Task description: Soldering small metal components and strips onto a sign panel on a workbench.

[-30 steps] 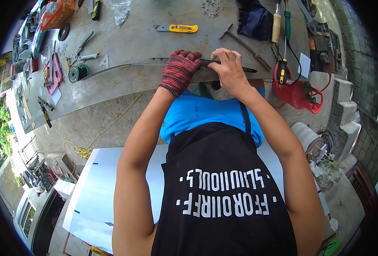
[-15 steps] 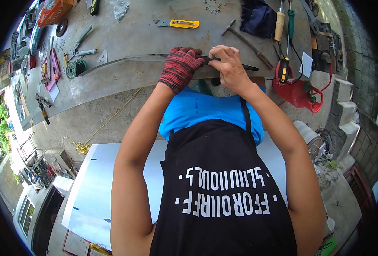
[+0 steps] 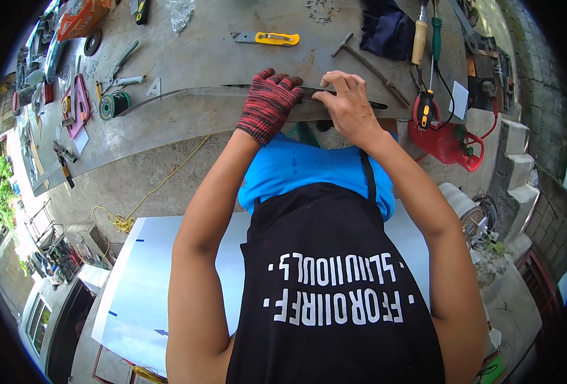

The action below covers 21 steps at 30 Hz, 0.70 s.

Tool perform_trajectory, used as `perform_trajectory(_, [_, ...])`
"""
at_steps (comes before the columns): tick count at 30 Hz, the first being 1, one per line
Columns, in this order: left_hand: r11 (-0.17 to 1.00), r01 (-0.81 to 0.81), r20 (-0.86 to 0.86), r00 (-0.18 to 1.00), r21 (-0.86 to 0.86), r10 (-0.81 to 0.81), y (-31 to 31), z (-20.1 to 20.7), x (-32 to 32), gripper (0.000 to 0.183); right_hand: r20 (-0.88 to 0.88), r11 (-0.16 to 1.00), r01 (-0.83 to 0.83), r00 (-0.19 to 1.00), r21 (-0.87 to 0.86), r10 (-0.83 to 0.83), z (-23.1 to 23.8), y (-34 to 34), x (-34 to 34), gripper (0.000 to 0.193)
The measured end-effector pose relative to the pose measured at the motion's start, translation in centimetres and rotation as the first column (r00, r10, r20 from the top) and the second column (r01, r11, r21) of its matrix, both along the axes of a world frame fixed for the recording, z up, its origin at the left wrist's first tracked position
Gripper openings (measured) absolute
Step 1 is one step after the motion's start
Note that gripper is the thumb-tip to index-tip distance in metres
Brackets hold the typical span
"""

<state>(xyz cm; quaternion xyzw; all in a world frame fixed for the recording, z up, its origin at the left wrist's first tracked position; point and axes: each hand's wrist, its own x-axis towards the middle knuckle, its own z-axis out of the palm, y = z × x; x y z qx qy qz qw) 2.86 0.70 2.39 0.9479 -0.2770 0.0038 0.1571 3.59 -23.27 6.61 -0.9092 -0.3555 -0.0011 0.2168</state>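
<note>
My left hand (image 3: 269, 102), in a red-and-black knit glove, is closed over a long thin metal strip (image 3: 168, 93) along the table's near edge. The strip curves away to the left. A darker, narrow length (image 3: 377, 105) of strip emerges right of my bare right hand (image 3: 351, 105); whether it is the same piece I cannot tell. My right thumb and fingertips are bent but apart, just above the strip. Beyond my hands lie a yellow utility knife (image 3: 277, 39) and a T-shaped metal rod tool (image 3: 373, 67).
A spool (image 3: 113, 104) of dark wire and pliers (image 3: 120, 67) lie to the left on the metal table (image 3: 200, 61). Screwdrivers (image 3: 426, 110), dark cloth (image 3: 388, 29) and a red metal object (image 3: 447, 144) are at right. A yellow cord (image 3: 159, 182) trails across the floor.
My right hand has shifted slightly right, and its thumb and fingertips have parted. My left hand has edged slightly left, still over the strip.
</note>
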Motion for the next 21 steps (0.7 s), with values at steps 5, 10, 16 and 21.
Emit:
perform_trajectory(5, [0.999, -0.05, 0.037, 0.998, 0.009, 0.05, 1.2, -0.3, -0.6, 0.017, -0.096, 0.996, 0.084, 0.992, 0.019, -0.082, 3.3, -0.9, -1.2, 0.037])
perform_trajectory(10, [0.999, -0.053, -0.007, 0.999, 0.011, 0.053, 1.2, 0.0, -0.5, 0.016, -0.151, 0.932, 0.357, 0.927, 0.065, -0.344, 3.6, -4.0, -1.4, 0.036])
perform_trajectory(16, [0.994, -0.068, -0.097, 0.992, 0.084, 0.076, 0.6, 1.2, -0.8, 0.016, -0.19, 0.9, 0.429, 0.893, 0.083, -0.408, 3.4, -4.7, -1.5, 0.032])
perform_trajectory(21, [0.991, -0.102, -0.107, 0.988, 0.089, 0.111, 0.5, 0.5, -1.1, 0.017, -0.174, 0.907, 0.413, 0.902, 0.083, -0.395, 3.4, -4.4, -1.2, 0.032])
